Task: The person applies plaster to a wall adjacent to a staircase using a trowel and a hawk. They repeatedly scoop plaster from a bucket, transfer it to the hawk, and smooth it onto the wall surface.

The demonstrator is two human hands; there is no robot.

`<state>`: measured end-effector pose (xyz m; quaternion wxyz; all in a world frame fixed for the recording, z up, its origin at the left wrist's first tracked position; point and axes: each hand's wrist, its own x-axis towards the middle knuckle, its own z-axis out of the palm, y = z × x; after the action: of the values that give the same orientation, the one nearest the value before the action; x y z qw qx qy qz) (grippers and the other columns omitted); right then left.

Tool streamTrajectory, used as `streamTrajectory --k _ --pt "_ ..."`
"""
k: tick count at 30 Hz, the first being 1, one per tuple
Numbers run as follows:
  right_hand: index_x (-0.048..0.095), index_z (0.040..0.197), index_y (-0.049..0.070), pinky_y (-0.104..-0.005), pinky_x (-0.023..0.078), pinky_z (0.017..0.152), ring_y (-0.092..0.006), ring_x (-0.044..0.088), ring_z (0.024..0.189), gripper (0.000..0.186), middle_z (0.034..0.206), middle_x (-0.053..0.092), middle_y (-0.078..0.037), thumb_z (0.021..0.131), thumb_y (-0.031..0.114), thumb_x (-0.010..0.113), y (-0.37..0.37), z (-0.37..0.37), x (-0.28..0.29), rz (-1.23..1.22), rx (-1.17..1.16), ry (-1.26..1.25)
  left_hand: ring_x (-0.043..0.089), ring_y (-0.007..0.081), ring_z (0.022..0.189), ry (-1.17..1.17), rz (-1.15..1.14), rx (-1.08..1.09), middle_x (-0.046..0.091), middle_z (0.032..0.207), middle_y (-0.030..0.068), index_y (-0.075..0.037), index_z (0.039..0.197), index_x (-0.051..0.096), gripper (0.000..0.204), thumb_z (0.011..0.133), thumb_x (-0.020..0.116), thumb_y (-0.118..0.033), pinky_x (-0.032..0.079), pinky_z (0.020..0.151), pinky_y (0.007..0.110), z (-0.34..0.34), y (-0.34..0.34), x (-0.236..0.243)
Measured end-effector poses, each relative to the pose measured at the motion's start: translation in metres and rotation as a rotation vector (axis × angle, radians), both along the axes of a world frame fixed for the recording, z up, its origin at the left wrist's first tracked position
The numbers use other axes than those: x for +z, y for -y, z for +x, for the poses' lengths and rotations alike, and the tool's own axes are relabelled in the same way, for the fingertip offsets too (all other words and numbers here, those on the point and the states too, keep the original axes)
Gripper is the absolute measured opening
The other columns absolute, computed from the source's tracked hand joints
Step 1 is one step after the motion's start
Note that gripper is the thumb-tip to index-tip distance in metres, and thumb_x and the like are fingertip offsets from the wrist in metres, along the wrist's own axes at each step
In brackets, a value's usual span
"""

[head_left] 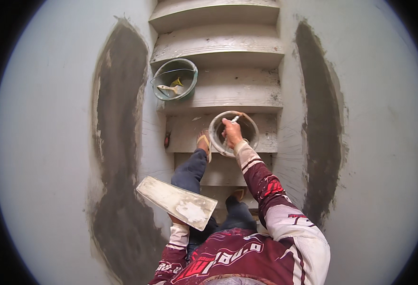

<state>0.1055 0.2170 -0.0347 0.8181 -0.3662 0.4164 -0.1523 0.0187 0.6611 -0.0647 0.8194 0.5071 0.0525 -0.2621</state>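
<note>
My right hand [232, 132] is closed round the pale handle [236, 118] of a tool over a round bucket [214, 137] on a step ahead of me. The tool's working end is hidden, so its kind cannot be told. My left hand [176, 220] is mostly hidden under a long, pale plastering float [164, 192]. It holds the float flat, face up, and its fingers do not show. A smear of white plaster [191, 210] lies on the float's near end.
A green bucket [194, 80] with a paintbrush [169, 89] and a yellow item [176, 82] stands on a higher step to the left. Narrow stairs [237, 88] rise between two white walls with grey patches [118, 109]. My sandalled left foot [203, 141] stands beside the nearer bucket.
</note>
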Motion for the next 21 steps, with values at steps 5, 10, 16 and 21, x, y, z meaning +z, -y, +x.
streamTrajectory --k 5,10,16,21 --pt "0.057 0.081 0.007 -0.0271 0.037 0.044 -0.0104 0.045 0.049 0.021 0.061 0.047 0.000 0.086 0.026 0.061 0.048 -0.039 -0.055 -0.093 -0.169 -0.188 0.048 0.0278 0.123 0.069 0.131 -0.231 0.044 0.140 0.0128 -0.009 0.144 0.028 0.062 0.097 0.042 -0.047 0.040 0.104 0.044 0.012 0.012 0.004" --pt "0.054 0.077 0.010 -0.0276 0.039 0.053 -0.0117 0.050 0.058 0.011 0.064 0.052 0.000 0.085 0.017 0.060 0.100 -0.016 -0.105 -0.123 -0.461 0.006 0.046 0.0259 0.125 -0.240 -0.253 -0.316 0.044 0.140 0.0123 -0.010 0.145 0.028 0.061 0.097 0.041 -0.046 0.040 0.104 0.041 0.055 0.066 0.014" --pt "0.065 0.098 0.000 -0.0437 0.047 0.088 -0.0361 0.062 0.103 0.033 0.102 0.067 -0.023 0.075 0.022 0.061 0.137 -0.074 -0.147 -0.720 0.269 -0.753 0.060 0.0268 0.107 0.651 0.492 -0.635 0.062 0.117 0.0134 -0.003 0.121 0.058 0.037 0.089 0.059 -0.021 0.047 0.094 0.038 0.110 0.215 0.073" --pt "0.036 0.134 -0.007 -0.0455 0.048 0.091 -0.0435 0.058 0.110 0.079 0.121 0.056 -0.031 0.084 0.051 0.057 0.062 -0.093 -0.145 -0.501 0.600 -1.066 0.067 0.0365 0.090 0.626 0.584 -0.928 0.068 0.093 0.0224 0.000 0.101 0.066 0.021 0.087 0.057 -0.013 0.053 0.077 0.039 0.138 0.324 0.126"
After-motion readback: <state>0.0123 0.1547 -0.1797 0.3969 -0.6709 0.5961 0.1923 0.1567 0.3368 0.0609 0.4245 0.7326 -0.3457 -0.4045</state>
